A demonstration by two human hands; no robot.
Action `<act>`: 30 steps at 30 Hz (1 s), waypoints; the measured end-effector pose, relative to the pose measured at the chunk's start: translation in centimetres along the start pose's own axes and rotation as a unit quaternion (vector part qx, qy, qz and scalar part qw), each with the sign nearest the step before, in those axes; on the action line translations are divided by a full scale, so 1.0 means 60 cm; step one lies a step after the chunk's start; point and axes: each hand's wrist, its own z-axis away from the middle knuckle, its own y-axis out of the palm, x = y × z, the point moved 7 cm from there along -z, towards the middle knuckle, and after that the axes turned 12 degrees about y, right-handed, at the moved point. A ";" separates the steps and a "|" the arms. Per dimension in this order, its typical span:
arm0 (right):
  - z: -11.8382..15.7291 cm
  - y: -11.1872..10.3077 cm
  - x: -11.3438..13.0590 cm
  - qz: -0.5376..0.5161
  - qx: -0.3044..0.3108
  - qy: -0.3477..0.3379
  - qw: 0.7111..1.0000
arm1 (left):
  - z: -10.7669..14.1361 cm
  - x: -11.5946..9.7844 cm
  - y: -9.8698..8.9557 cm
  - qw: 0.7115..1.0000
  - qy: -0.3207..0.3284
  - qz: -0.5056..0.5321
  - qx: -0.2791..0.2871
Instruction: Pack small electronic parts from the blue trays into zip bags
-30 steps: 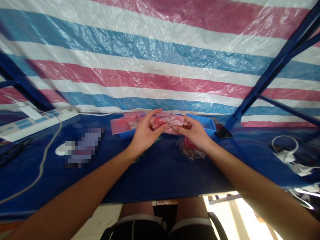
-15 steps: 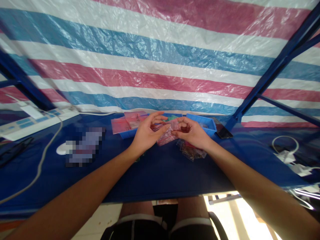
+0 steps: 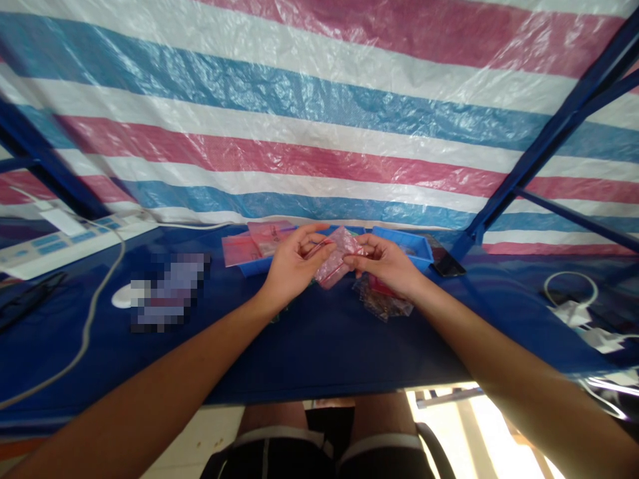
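Between my two hands, above the blue table, is a small pink clear plastic bag. My left hand pinches its left side between thumb and fingers. With thumb and fingertips, my right hand grips the bag's right edge. What the bag contains, if anything, I cannot make out. Just below my right hand lies a pile of clear plastic packets with dark contents. Flat pink bags rest on a blue tray behind my left hand.
Another blue tray stands behind my right hand, beside a dark phone-like object. To the left are a power strip, a cable and a white round object. White chargers lie at right. A striped sheet hangs behind.
The pink bag has turned and now shows more of its flat face, with a corner pointing up. Both hands stay in nearly the same place, with small finger shifts.
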 end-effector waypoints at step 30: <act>0.002 -0.003 -0.006 -0.050 0.022 0.002 0.998 | -0.003 0.004 -0.001 0.998 -0.033 0.047 -0.002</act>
